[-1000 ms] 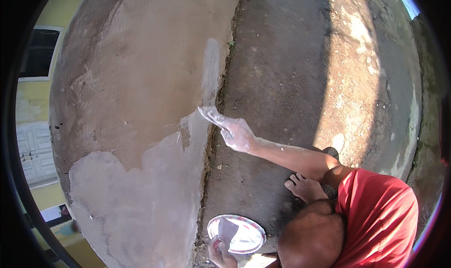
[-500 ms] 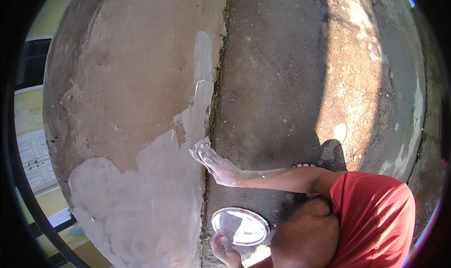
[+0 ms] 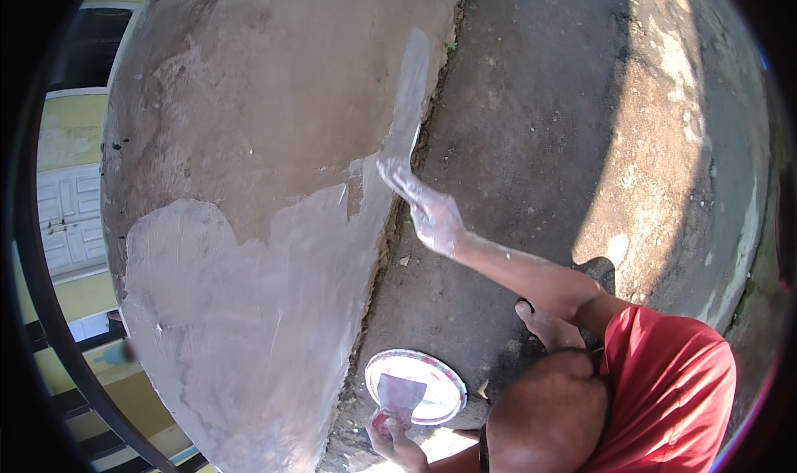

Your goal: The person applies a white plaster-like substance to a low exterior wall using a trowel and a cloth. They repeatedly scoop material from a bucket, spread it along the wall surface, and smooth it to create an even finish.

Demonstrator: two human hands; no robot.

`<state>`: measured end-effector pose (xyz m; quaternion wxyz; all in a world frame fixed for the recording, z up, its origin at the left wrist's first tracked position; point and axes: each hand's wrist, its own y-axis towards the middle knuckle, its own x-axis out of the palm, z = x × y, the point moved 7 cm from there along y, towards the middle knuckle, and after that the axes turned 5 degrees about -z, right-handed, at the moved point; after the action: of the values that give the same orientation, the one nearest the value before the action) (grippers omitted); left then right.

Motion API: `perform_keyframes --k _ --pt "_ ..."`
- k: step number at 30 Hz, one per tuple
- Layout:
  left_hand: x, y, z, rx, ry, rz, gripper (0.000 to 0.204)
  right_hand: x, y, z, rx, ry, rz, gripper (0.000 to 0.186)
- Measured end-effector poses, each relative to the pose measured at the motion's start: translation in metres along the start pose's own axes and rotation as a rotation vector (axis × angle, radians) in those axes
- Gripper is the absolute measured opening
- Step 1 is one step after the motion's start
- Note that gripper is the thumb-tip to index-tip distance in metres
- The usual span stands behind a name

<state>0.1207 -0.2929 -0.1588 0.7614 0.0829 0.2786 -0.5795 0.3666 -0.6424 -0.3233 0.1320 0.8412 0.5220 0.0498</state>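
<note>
My right hand (image 3: 432, 216) reaches to the plastered wall (image 3: 266, 75) on the left, at the strip of pale grey filler along its edge. It is smeared with filler and closed on a flat tool (image 3: 390, 174), blurred and hard to make out. Pale filler (image 3: 232, 324) also covers the nearer part of the wall. Low in the view, my left hand (image 3: 394, 444) grips a scraper (image 3: 401, 392) with a red handle and a wide blade, held over a white oval lid or plate (image 3: 444, 387).
A rough concrete ground strip (image 3: 523, 124) runs beside the wall, sunlit at the right. My bare foot (image 3: 552, 328) and bent knee are at lower right. At the far left are dark railings (image 3: 83, 373), a yellow building (image 3: 70, 133) and a white door (image 3: 70, 224).
My right hand first moved down along the wall, then back up to the filler strip. The view has shifted slightly. My left hand stays by the plate with the scraper.
</note>
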Motion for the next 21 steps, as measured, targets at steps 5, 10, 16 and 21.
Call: perform_keyframes --k 5,10,16,21 --pt "0.014 0.021 -0.003 0.071 0.048 -0.115 0.024 0.072 -0.105 -0.014 0.276 0.108 -0.492 0.061" --pt "0.004 0.009 0.009 0.031 -0.041 -0.013 0.018 0.016 -0.049 0.007 0.104 0.297 0.162 0.065" --pt "0.02 0.016 0.011 0.016 -0.044 -0.054 0.019 0.081 -0.033 -0.011 0.029 -0.193 0.181 0.102" --pt "0.004 0.008 0.005 0.063 -0.031 -0.058 0.016 0.102 -0.139 -0.004 0.081 0.448 -0.3 0.078"
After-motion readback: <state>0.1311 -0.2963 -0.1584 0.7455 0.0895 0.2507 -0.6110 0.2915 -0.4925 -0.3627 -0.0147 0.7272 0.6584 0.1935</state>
